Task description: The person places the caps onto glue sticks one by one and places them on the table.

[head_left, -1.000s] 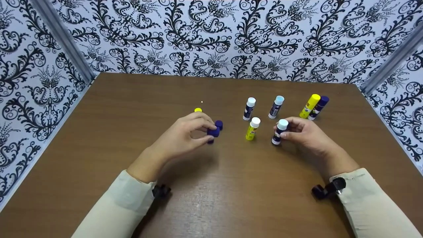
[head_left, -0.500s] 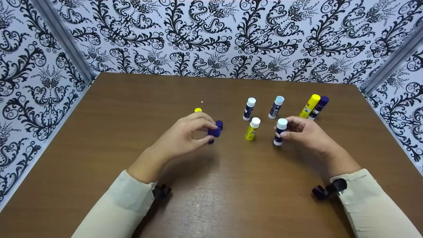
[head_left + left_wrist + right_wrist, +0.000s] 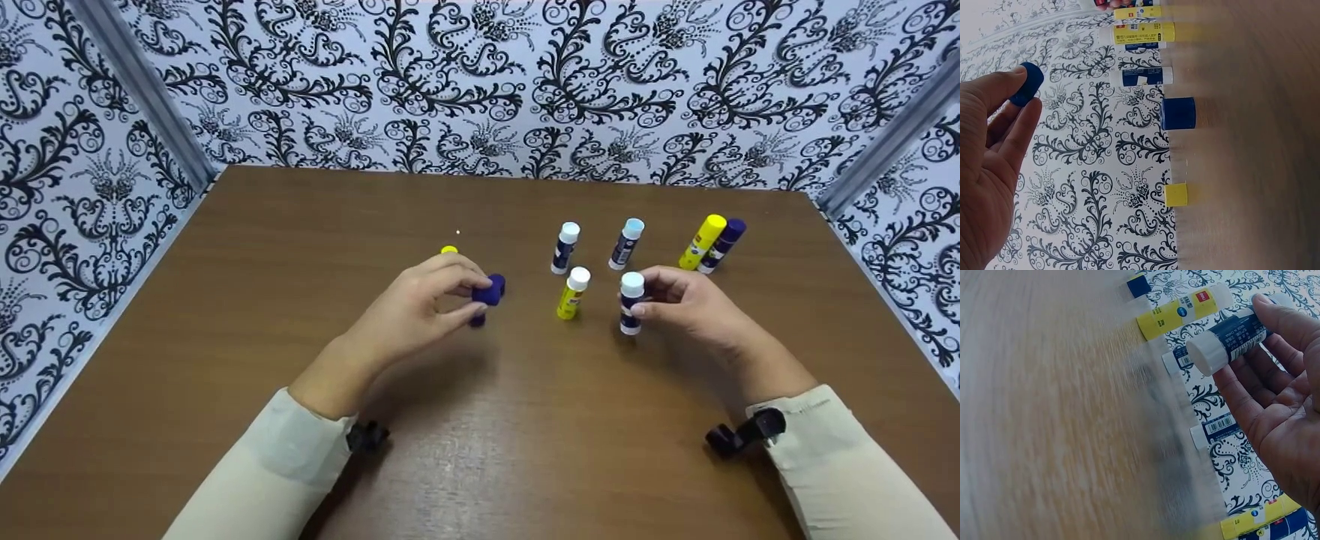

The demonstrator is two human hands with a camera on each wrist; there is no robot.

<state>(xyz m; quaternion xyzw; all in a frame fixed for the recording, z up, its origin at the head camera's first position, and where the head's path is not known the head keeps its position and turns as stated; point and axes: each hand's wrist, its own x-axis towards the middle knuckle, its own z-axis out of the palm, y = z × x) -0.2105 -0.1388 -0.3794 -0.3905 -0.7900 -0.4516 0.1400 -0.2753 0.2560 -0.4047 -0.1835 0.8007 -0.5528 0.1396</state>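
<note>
My left hand (image 3: 409, 311) pinches a dark blue glue-stick cap (image 3: 486, 295) between thumb and fingertips, off the table in the left wrist view. Close behind it stands another dark blue cap (image 3: 1178, 113), and part of a further dark blue cap (image 3: 478, 321) shows below the held one. A yellow cap (image 3: 449, 250) peeks out past the knuckles. In my right hand (image 3: 701, 311) is an uncapped dark blue glue stick (image 3: 631, 307), nearly upright. Its white base hangs above the tabletop in the right wrist view (image 3: 1207, 354). An uncapped yellow glue stick (image 3: 573, 294) stands to its left.
Two uncapped dark blue glue sticks, one left (image 3: 565, 249) and one right (image 3: 625, 244), stand farther back. At the right, a capped yellow glue stick (image 3: 703, 242) is beside a capped dark blue one (image 3: 723, 246). Patterned walls (image 3: 480, 90) border the brown table (image 3: 315, 225).
The glue stick in my right hand has become more upright and shifted slightly toward me. My left hand, with the cap, has barely moved.
</note>
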